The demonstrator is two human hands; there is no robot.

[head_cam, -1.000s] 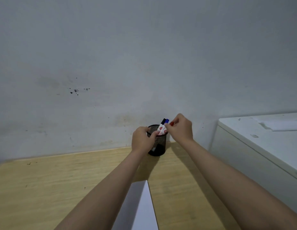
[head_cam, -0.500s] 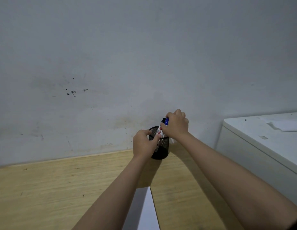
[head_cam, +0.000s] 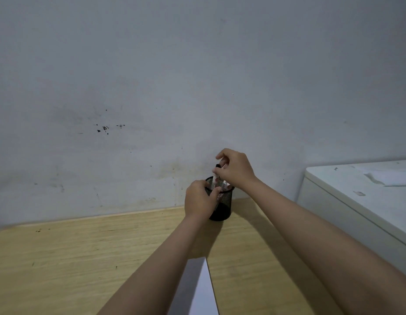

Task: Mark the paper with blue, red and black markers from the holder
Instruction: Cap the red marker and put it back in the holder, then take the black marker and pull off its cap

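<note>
I am seeing the desk (head_cam: 72, 258) running along a scuffed wall (head_cam: 152, 87). My left hand (head_cam: 198, 200) is curling around the left side of the holder (head_cam: 222, 205), fingers pressed on its mesh rim. The holder is standing upright at the back of the desk, just beside the wall. A marker (head_cam: 214, 177) with a dark tip is sticking up out of it, its white barrel partly raised, and another white barrel is leaning inside to its right; I cannot tell their colours. My right hand (head_cam: 237, 169) is hovering above the holder, fingers bunched and pinching the raised marker. The paper (head_cam: 198, 289) is lying on the desk near me, between my forearms. A white cabinet (head_cam: 356, 201) is sitting beside the desk at far right.
</note>
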